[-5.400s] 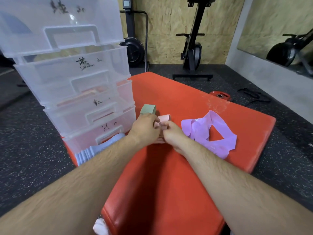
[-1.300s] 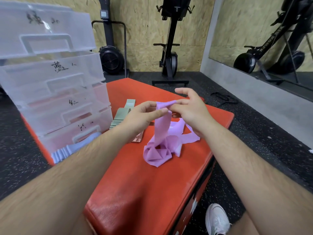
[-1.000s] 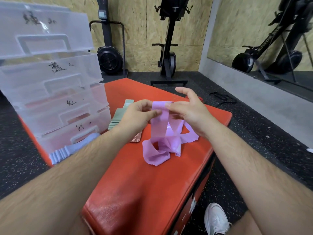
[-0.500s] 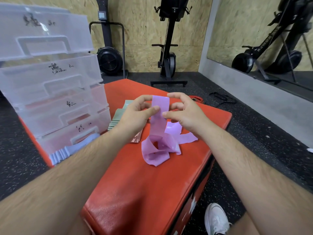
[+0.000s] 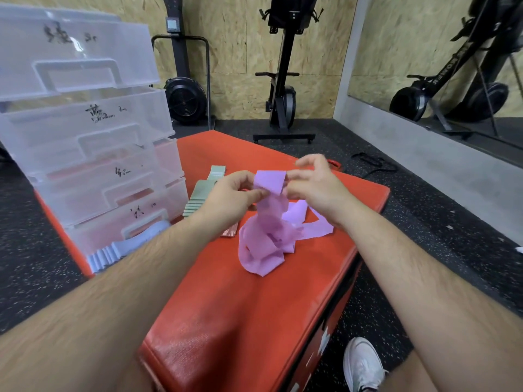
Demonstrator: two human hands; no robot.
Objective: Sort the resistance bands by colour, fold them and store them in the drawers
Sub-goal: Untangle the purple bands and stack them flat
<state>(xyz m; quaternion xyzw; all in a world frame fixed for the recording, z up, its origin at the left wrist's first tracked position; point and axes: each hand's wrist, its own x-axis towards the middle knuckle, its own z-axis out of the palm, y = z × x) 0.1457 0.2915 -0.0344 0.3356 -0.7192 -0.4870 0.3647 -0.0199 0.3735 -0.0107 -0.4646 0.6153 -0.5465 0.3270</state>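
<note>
A purple resistance band (image 5: 268, 236) hangs in a loose heap onto the red padded box (image 5: 226, 306). My left hand (image 5: 229, 196) pinches its upper end from the left, and my right hand (image 5: 314, 185) pinches the same end from the right, holding a short folded flap up between them. Folded green bands (image 5: 202, 193) lie in a row beside the drawers. Folded pale blue bands (image 5: 113, 250) lie in front of the bottom drawer. A folded pink band (image 5: 229, 232) shows under my left wrist.
A clear plastic drawer tower (image 5: 85, 123) with handwritten labels stands on the left of the box. Exercise machines (image 5: 283, 80) stand by the wooden wall. A shoe (image 5: 362, 363) is on the black floor at the lower right, near the mirror wall.
Since the oldest frame both hands left the pink band and picked up the purple one. Over the last second they have been folding its top end over, the heap shifting slightly.
</note>
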